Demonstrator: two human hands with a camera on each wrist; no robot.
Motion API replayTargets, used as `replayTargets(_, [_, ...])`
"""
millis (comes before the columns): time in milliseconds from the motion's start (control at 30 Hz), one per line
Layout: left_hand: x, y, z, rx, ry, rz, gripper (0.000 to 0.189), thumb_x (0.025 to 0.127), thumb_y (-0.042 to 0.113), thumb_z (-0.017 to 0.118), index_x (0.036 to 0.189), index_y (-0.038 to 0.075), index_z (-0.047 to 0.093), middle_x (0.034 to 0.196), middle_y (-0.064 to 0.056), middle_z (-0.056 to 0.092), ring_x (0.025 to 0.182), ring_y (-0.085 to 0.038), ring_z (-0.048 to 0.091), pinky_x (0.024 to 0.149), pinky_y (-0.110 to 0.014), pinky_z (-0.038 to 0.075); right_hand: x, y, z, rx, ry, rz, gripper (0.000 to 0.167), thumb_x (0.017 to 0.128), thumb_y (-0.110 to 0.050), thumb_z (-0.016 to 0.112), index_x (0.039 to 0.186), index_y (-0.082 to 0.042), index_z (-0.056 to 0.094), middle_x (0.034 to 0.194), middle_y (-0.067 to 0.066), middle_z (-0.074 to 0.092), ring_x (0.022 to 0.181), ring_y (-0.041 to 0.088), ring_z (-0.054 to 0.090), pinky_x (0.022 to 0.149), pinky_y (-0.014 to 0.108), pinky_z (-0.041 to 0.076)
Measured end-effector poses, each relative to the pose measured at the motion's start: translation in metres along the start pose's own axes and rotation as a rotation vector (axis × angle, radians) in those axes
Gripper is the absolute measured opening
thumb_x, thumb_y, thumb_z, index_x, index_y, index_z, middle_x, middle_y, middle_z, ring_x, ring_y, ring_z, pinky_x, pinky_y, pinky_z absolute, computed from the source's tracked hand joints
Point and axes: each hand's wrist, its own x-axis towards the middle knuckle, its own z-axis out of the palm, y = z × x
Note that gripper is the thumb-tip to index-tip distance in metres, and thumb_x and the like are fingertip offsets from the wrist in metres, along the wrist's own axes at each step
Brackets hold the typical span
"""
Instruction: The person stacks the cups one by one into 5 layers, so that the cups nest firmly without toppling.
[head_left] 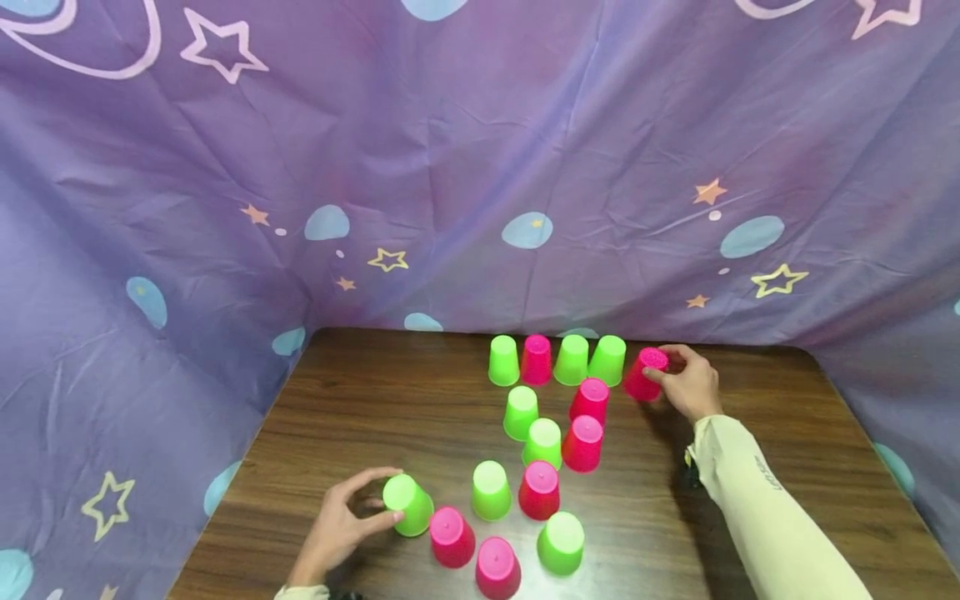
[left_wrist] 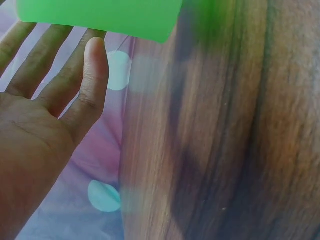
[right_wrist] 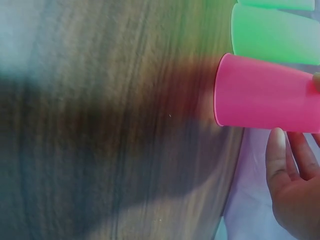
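Seemingly mid-placement, my left hand (head_left: 341, 523) pinches a green cup (head_left: 411, 507), my right hand (head_left: 692, 387) a pink cup (head_left: 641, 381). My next move likely calls for release without nudging neighbouring cups (head_left: 452, 538).

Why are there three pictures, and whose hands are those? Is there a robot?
No robot here, just a person's two bare hands. The big picture comes from a camera worn on the head, looking forward and down. The two smaller ones come from cameras worn on the wrists, one each, so things look sideways and very close.

The left hand holds a green cup, and the right hand holds a pink cup near the far edge. More green and pink cups stand upside down on the brown wooden table. Behind it hangs a purple cloth with stars.
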Motion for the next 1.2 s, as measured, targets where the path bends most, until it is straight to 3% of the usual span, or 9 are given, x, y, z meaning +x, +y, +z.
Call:
replayTargets(133, [0.001, 0.005, -0.003, 0.006, 0.005, -0.035, 0.051, 0.077, 0.01, 0.084, 0.125, 0.007, 0.066, 0.127, -0.019, 0.068, 0.099, 0.0, 0.065, 0.085, -0.024, 0.058, 0.005, 0.002, -0.003, -0.016, -0.018, -0.002, 0.049, 0.083, -0.021, 0.079, 0.125, -0.002, 0.064, 0.119, 0.024, 0.07, 0.104, 0.04, 0.065, 0.082, 0.037, 0.045])
replayTargets(200, [0.004, 0.009, -0.005, -0.001, 0.006, -0.059, 0.052, 0.078, 0.01, 0.084, 0.126, 0.007, 0.066, 0.127, -0.02, 0.067, 0.093, -0.004, 0.068, 0.078, -0.025, 0.059, 0.008, 0.003, -0.003, -0.024, -0.03, -0.009, 0.05, 0.084, -0.022, 0.078, 0.127, -0.001, 0.063, 0.12, 0.024, 0.07, 0.105, 0.04, 0.065, 0.084, 0.039, 0.046])
replayTargets(367, [0.013, 0.017, -0.01, 0.017, 0.013, -0.029, 0.052, 0.078, 0.011, 0.084, 0.127, 0.005, 0.065, 0.127, -0.019, 0.068, 0.09, -0.01, 0.071, 0.077, -0.027, 0.06, 0.013, 0.002, -0.002, -0.022, -0.04, -0.019, 0.05, 0.084, -0.02, 0.077, 0.128, 0.001, 0.062, 0.12, 0.026, 0.069, 0.107, 0.042, 0.064, 0.089, 0.045, 0.047])
replayTargets(500, [0.022, 0.023, -0.011, 0.071, 0.025, 0.015, 0.052, 0.078, 0.013, 0.085, 0.125, 0.007, 0.066, 0.126, -0.014, 0.07, 0.094, -0.006, 0.069, 0.084, -0.028, 0.059, 0.014, 0.002, -0.002, -0.01, -0.039, -0.022, 0.051, 0.085, -0.02, 0.077, 0.129, 0.001, 0.062, 0.12, 0.026, 0.069, 0.107, 0.042, 0.065, 0.091, 0.046, 0.046])
replayTargets(633, [0.036, 0.029, -0.01, 0.099, 0.029, 0.047, 0.051, 0.077, 0.016, 0.086, 0.124, 0.009, 0.068, 0.123, -0.011, 0.071, 0.101, -0.003, 0.067, 0.087, -0.032, 0.06, 0.013, 0.003, -0.001, -0.004, -0.041, -0.02, 0.055, 0.085, -0.02, 0.077, 0.132, 0.001, 0.059, 0.121, 0.027, 0.068, 0.107, 0.042, 0.065, 0.093, 0.048, 0.047])
replayTargets(800, [0.059, 0.042, -0.011, 0.132, 0.023, 0.086, 0.05, 0.077, 0.017, 0.086, 0.124, 0.01, 0.068, 0.12, -0.011, 0.072, 0.1, -0.01, 0.068, 0.086, -0.037, 0.061, 0.013, 0.003, 0.0, 0.004, -0.059, -0.023, 0.063, 0.085, -0.021, 0.077, 0.138, 0.002, 0.053, 0.123, 0.029, 0.067, 0.109, 0.044, 0.065, 0.094, 0.05, 0.049])
replayTargets(1000, [0.084, 0.063, -0.005, 0.138, 0.002, 0.128, 0.049, 0.076, 0.017, 0.087, 0.123, 0.015, 0.069, 0.118, -0.008, 0.074, 0.101, -0.021, 0.07, 0.087, -0.035, 0.061, 0.013, 0.006, 0.0, 0.004, -0.057, -0.031, 0.054, 0.086, -0.018, 0.076, 0.132, 0.003, 0.057, 0.121, 0.028, 0.068, 0.108, 0.043, 0.066, 0.091, 0.044, 0.049])
replayTargets(1200, [0.103, 0.075, 0.003, 0.186, -0.008, 0.188, 0.049, 0.075, 0.018, 0.088, 0.121, 0.016, 0.071, 0.116, -0.002, 0.075, 0.107, -0.012, 0.067, 0.096, -0.037, 0.054, 0.015, 0.007, -0.001, -0.006, -0.045, -0.034, 0.054, 0.086, -0.02, 0.076, 0.131, 0.003, 0.057, 0.12, 0.028, 0.068, 0.106, 0.043, 0.066, 0.091, 0.046, 0.048])
